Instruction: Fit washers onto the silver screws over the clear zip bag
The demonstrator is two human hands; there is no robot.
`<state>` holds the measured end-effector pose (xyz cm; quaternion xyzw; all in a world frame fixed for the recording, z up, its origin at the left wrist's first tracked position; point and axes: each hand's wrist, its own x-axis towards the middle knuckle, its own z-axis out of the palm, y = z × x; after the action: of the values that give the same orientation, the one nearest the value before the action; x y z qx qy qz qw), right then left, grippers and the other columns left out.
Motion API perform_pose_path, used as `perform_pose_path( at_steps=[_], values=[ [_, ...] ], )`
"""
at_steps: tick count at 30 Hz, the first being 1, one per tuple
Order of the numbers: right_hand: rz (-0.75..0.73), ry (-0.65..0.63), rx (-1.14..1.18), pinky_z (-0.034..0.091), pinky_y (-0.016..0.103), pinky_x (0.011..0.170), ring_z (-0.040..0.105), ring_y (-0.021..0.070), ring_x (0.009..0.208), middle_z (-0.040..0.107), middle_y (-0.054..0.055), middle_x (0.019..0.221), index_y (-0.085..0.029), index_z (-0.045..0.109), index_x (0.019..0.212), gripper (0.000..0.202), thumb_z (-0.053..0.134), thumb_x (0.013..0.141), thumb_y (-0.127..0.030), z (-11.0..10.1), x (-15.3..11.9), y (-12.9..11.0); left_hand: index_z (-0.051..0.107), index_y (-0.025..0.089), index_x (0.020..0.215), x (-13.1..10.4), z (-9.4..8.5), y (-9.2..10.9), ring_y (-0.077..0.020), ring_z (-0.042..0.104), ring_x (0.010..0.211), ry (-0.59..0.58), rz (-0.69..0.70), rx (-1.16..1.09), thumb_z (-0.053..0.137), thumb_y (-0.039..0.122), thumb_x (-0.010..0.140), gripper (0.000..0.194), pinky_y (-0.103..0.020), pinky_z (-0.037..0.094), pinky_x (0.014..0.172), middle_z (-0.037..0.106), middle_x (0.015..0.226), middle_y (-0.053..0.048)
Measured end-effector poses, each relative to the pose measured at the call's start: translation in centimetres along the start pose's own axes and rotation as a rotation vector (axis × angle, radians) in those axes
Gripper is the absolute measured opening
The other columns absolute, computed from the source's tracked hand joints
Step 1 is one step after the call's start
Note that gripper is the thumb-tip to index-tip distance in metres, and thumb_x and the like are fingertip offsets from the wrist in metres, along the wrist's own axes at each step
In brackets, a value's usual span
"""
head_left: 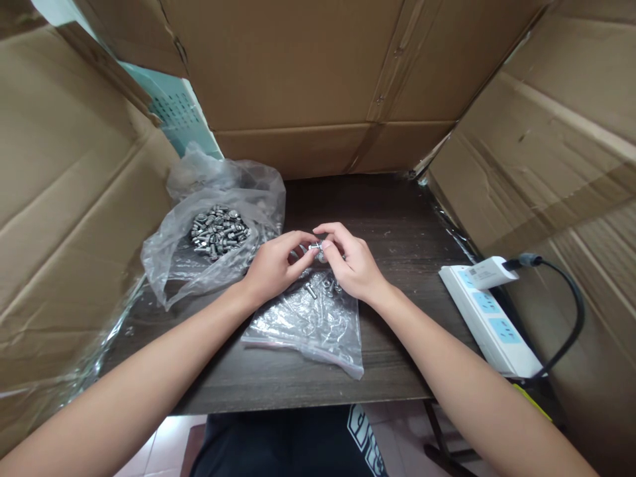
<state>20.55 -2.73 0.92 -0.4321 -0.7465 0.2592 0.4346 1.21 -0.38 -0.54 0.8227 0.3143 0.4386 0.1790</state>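
Over the middle of the dark table, my left hand [274, 266] and my right hand [354, 265] meet fingertip to fingertip. Between them is a small shiny metal bolt [315, 247], pinched by the thumb and fingers of both hands. Fingers partly cover it, so I cannot tell whether a nut is on it. Below the hands lies a clear zip bag [308, 331], flat on the table. A loose bolt [311, 291] shows at the bag's upper part, and a few more metal pieces [330, 286] sit beside my right palm, partly hidden.
An opened clear plastic bag [163, 265] with a heap of bolts [218, 232] stands at the left. A white power strip [497, 324] with a plugged-in adapter and black cable [579, 311] lies at the right. Cardboard walls [308, 73] enclose the table's back and sides.
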Motion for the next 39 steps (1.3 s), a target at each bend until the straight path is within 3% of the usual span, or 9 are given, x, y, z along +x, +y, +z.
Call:
perform_pose_path(
  at_steps=[9,13,20,25,28,34,39],
  values=[
    [0.024,-0.006,-0.029,0.043,0.029,0.063,0.056,0.0134,0.063,0.061,-0.002,0.074,-0.020,0.062,0.120,0.024,0.047,0.105,-0.030,-0.01,-0.06,-0.22,0.069,0.016,0.111,0.02,-0.04,0.13,-0.0123,0.069,0.075,0.001,0.014,-0.009,0.066,0.021,0.101,0.012,-0.020,0.055,0.066,0.074,0.094,-0.003],
    [-0.016,0.028,-0.027,0.045,0.029,0.066,0.059,0.0140,0.069,0.066,0.001,0.084,-0.019,0.062,0.118,0.022,0.049,0.104,-0.030,0.07,0.00,-0.13,0.069,0.016,0.112,0.05,-0.08,0.19,-0.0129,0.069,0.076,-0.005,0.008,-0.013,0.065,0.022,0.102,0.012,-0.020,0.055,0.066,0.074,0.093,-0.003],
    [-0.059,0.070,-0.003,0.048,0.027,0.062,0.058,0.0143,0.076,0.062,0.004,0.101,-0.020,0.058,0.126,0.040,0.057,0.086,-0.015,0.06,-0.02,-0.24,0.069,0.017,0.114,-0.01,-0.13,0.20,-0.0137,0.069,0.077,0.000,-0.006,-0.011,0.065,0.023,0.101,0.015,-0.021,0.056,0.067,0.073,0.095,-0.004],
    [-0.014,0.027,0.011,0.048,0.029,0.067,0.061,0.0139,0.068,0.064,0.000,0.083,-0.021,0.058,0.123,0.024,0.049,0.101,-0.025,0.09,0.00,-0.19,0.068,0.017,0.114,-0.05,-0.08,0.23,-0.0131,0.069,0.076,0.000,-0.005,-0.022,0.064,0.022,0.101,0.014,-0.020,0.055,0.065,0.073,0.095,-0.004],
    [-0.001,0.021,-0.010,0.048,0.030,0.068,0.064,0.0149,0.071,0.067,0.001,0.084,-0.021,0.060,0.121,0.023,0.046,0.104,-0.028,0.10,-0.02,-0.08,0.068,0.016,0.114,-0.07,-0.06,0.09,-0.0134,0.069,0.077,-0.015,-0.008,-0.012,0.063,0.023,0.101,0.015,-0.020,0.054,0.065,0.073,0.095,-0.004],
    [0.027,-0.011,0.004,0.047,0.031,0.068,0.059,0.0147,0.068,0.062,0.000,0.080,-0.020,0.061,0.122,0.024,0.048,0.103,-0.027,0.12,-0.05,-0.06,0.068,0.016,0.101,-0.07,-0.07,-0.10,-0.0130,0.065,0.071,-0.039,-0.005,0.004,0.064,0.025,0.101,0.009,-0.021,0.051,0.062,0.070,0.084,-0.002],
    [-0.022,0.025,-0.005,0.047,0.030,0.069,0.057,0.0138,0.072,0.062,0.002,0.095,-0.020,0.059,0.122,0.028,0.052,0.096,-0.019,0.14,-0.06,-0.07,0.065,0.017,0.100,0.01,-0.17,0.14,-0.0127,0.063,0.071,-0.036,-0.001,0.005,0.062,0.024,0.099,0.007,-0.021,0.051,0.061,0.066,0.084,-0.002]
  ],
)
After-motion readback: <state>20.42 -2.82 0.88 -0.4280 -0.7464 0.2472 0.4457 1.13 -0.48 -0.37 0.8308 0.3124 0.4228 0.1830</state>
